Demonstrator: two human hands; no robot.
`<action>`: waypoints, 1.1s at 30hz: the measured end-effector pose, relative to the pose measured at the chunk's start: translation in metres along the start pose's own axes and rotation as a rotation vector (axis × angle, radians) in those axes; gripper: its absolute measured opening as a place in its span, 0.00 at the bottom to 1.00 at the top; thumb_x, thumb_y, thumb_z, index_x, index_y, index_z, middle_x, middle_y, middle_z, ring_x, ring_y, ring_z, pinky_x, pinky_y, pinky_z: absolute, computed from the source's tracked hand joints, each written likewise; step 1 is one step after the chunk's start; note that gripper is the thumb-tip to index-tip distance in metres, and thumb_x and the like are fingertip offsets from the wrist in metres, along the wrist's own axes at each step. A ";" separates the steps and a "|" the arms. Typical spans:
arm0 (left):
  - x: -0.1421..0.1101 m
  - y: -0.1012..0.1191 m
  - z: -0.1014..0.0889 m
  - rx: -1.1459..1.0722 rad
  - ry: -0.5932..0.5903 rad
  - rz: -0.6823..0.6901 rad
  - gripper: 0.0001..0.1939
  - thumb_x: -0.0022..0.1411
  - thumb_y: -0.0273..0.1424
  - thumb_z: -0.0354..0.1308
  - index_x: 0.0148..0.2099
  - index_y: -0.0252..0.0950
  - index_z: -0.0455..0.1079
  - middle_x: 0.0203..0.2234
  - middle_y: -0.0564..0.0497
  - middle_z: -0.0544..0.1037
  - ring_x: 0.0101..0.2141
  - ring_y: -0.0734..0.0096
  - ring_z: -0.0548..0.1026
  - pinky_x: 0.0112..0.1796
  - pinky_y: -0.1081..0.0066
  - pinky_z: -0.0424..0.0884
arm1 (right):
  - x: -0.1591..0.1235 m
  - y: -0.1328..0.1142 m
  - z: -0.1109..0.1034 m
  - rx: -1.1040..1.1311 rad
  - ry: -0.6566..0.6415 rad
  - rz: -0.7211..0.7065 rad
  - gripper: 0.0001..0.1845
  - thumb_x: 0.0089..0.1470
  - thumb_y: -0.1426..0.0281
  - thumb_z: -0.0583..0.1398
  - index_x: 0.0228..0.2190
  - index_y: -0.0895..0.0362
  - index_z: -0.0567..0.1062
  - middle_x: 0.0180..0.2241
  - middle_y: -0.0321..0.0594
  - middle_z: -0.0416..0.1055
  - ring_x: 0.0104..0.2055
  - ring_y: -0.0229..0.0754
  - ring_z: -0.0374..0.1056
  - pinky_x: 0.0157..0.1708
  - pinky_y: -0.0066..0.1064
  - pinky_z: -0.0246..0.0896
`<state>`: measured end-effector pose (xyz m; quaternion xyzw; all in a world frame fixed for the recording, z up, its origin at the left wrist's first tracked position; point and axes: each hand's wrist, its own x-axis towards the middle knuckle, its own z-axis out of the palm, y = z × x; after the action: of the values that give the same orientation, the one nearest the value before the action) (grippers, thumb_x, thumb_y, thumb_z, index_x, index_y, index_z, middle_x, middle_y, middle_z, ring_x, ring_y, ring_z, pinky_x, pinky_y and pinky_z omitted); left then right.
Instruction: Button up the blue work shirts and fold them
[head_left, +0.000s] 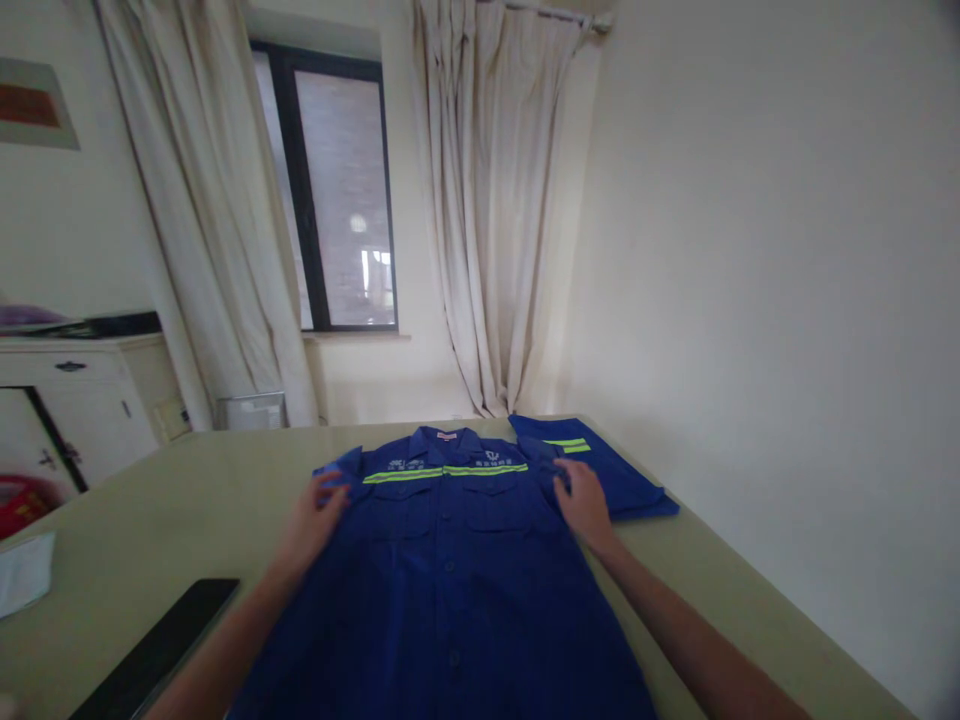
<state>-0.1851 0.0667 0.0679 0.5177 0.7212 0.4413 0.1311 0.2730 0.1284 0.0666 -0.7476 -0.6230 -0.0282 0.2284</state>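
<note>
A blue work shirt [450, 580] lies front up and buttoned, its collar at the far end, with a yellow-green reflective stripe and white lettering across the chest. My left hand [316, 518] is at the sleeve on the left, fingers curved and apart, with nothing visible between them. Beside the opposite sleeve is my right hand [583, 500], thumb and fingers apart. I cannot tell whether either hand touches the cloth. Partly behind the right hand lies a folded blue garment [626, 480] with similar stripes.
The shirt rests on a greenish table [247, 500]. At the lower left are a black tablet-like device [161, 640] and a paper [26, 575]. A white cabinet [82, 380] and a red object [22, 503] stand further left. The wall [772, 300] borders the right side.
</note>
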 end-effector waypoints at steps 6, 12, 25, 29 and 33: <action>-0.148 0.008 0.066 0.495 -0.532 0.281 0.28 0.66 0.42 0.51 0.68 0.55 0.61 0.70 0.53 0.56 0.69 0.40 0.50 0.62 0.27 0.42 | -0.151 -0.042 0.035 0.292 -0.310 -0.593 0.34 0.61 0.49 0.57 0.65 0.44 0.63 0.69 0.42 0.55 0.69 0.58 0.51 0.66 0.51 0.46; -0.134 0.014 0.092 0.648 -0.516 0.362 0.29 0.70 0.43 0.42 0.71 0.60 0.48 0.72 0.55 0.49 0.70 0.41 0.44 0.61 0.26 0.36 | -0.134 -0.071 0.061 0.196 -0.421 -0.550 0.33 0.64 0.49 0.53 0.67 0.42 0.59 0.71 0.43 0.49 0.73 0.58 0.41 0.68 0.56 0.37; -0.152 0.035 0.099 0.535 -0.281 0.410 0.20 0.72 0.32 0.39 0.42 0.37 0.73 0.40 0.44 0.78 0.44 0.60 0.76 0.46 0.64 0.68 | -0.164 -0.083 0.039 0.466 -0.402 -0.687 0.06 0.58 0.67 0.63 0.39 0.53 0.76 0.40 0.38 0.73 0.44 0.42 0.69 0.46 0.30 0.61; -0.162 0.037 0.088 0.530 -0.400 0.359 0.19 0.72 0.35 0.42 0.39 0.38 0.73 0.38 0.46 0.79 0.43 0.59 0.77 0.43 0.64 0.66 | -0.171 -0.066 0.023 0.521 -0.536 -0.784 0.15 0.53 0.61 0.69 0.42 0.53 0.79 0.42 0.38 0.73 0.46 0.43 0.69 0.45 0.29 0.62; -0.166 0.043 0.084 0.580 -0.433 0.254 0.22 0.72 0.41 0.43 0.36 0.37 0.74 0.35 0.44 0.81 0.40 0.57 0.78 0.41 0.65 0.66 | -0.170 -0.068 0.021 0.475 -0.503 -0.909 0.12 0.57 0.64 0.66 0.44 0.51 0.79 0.44 0.38 0.74 0.48 0.43 0.69 0.48 0.29 0.61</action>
<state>-0.0321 -0.0314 0.0080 0.6997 0.7018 0.1123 0.0729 0.1657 -0.0118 0.0133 -0.3165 -0.9063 0.1959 0.1999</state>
